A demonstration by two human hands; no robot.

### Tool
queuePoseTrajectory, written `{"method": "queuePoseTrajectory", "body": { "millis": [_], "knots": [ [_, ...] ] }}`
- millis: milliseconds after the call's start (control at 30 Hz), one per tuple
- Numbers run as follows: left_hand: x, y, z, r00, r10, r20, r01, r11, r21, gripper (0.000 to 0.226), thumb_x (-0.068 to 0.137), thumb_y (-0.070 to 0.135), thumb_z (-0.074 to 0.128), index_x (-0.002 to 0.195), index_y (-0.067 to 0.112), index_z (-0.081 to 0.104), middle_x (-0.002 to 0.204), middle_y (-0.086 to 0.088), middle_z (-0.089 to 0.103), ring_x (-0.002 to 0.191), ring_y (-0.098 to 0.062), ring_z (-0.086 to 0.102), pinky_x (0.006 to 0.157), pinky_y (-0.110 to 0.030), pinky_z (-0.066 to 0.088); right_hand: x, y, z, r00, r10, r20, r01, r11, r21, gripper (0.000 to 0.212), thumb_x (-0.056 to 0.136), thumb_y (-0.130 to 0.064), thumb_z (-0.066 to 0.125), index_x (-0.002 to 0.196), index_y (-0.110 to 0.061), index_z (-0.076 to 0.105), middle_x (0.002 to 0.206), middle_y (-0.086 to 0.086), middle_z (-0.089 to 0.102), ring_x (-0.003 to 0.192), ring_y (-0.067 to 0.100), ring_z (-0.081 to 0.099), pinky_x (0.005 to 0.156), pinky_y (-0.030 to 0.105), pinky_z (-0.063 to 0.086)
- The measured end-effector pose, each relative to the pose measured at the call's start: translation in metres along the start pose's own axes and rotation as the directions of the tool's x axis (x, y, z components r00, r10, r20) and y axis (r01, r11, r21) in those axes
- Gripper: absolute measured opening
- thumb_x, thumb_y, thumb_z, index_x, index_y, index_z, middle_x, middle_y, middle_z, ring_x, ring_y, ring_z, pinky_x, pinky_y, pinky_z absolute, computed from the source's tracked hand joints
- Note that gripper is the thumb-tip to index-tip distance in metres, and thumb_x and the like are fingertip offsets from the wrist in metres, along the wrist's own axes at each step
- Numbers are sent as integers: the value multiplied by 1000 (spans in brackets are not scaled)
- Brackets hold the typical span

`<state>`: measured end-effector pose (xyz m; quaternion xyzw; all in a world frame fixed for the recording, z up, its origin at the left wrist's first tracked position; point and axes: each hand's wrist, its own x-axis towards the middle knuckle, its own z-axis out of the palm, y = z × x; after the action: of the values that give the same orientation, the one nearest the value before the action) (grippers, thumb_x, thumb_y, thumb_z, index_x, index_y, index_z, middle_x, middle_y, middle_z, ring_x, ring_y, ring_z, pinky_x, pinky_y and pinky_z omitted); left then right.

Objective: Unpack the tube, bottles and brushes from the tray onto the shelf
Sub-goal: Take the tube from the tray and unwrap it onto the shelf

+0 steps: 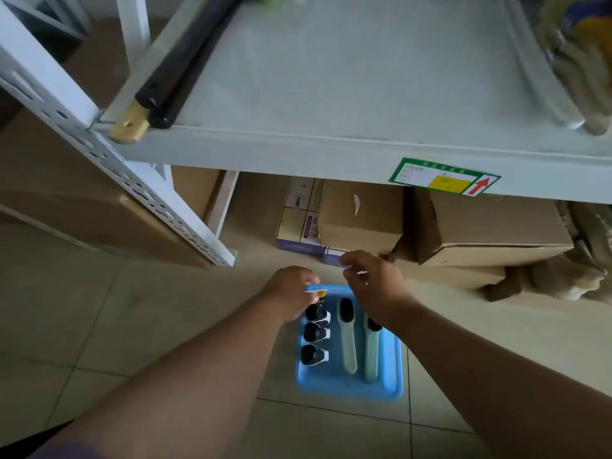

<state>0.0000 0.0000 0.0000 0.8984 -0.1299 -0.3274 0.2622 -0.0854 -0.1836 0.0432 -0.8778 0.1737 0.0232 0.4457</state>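
Floor tiles (132, 309) bore 1 blue tray (394, 369) holding 3 bottles (314, 332) and 2 brushes (346, 339); the left hand (291, 293) pinched a tube (318, 294) at the tray's far edge, the right hand (371, 286) hung loosely curled beside it.

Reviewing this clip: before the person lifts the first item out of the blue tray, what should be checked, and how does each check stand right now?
1. Left hand has the tube: fingers are at it over the tray's far end; whether the grip is closed, cannot tell.
2. Right hand free: ok, nothing visible in it.
3. Shelf has bare space in the middle: ok; black rods lie only along its left edge.
4. Three bottles and two brushes remain in the blue tray: ok.
5. Tray flat on the floor: ok.
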Motion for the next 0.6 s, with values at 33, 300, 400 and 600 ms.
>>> {"method": "queuePoseTrajectory", "body": {
  "millis": [33,300,400,600],
  "knots": [
    [3,0,2,1000,12,7,-13,999,48,34,93,20,79,126,25,76,130,1,74,102,-12,63,93,-23,44,1,2,1,1000,-3,5,3,1000,1,25,97,-15,66,116,-30,74,101,-10,72,86,11,70,80,19,51],
    [2,0,16,989,-42,-144,68,981,180,28,93,13,65,111,30,79,111,0,77,88,-23,72,79,-30,55,-3,8,0,995,36,90,-27,995,-98,24,99,-22,65,121,-31,71,104,-9,74,91,11,70,85,26,56],
    [-5,6,9,976,-16,-217,52,985,163,28,90,11,61,104,30,77,103,-2,78,88,-27,71,76,-31,54,-2,7,-3,995,2,102,11,993,-121,24,98,-25,67,119,-33,71,104,-9,74,90,10,71,85,27,57],
    [-35,46,-31,947,156,-279,-106,977,184,26,98,13,60,105,29,80,98,2,79,86,-24,73,79,-42,64,1,-27,-23,967,-147,207,178,975,-137,36,93,-25,74,126,-35,69,112,-13,71,95,4,68,85,24,57]
  ]
}}
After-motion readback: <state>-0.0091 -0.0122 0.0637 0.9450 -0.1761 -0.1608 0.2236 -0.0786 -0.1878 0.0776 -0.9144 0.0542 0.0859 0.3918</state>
